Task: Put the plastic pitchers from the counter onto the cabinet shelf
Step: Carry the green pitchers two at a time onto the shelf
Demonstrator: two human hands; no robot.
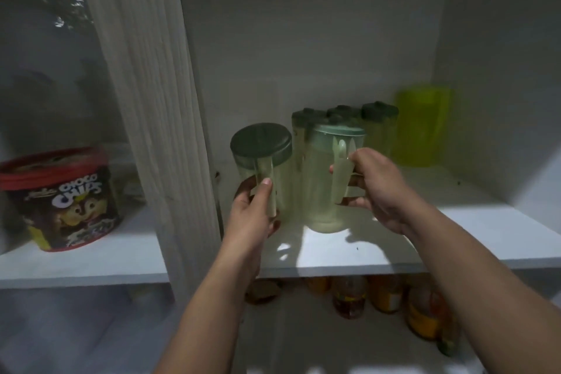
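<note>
— Nearest? 
— Both forearms, reaching up and in. Left hand (253, 206) curled round handle of left pitcher (264, 167); right hand (375, 188) wrapped round handle of right pitcher (329, 182).
— Orientation? 
— Upright, side by side on cabinet shelf (455, 240), handles toward camera, lids on top. More pitchers (376, 127) behind.
</note>
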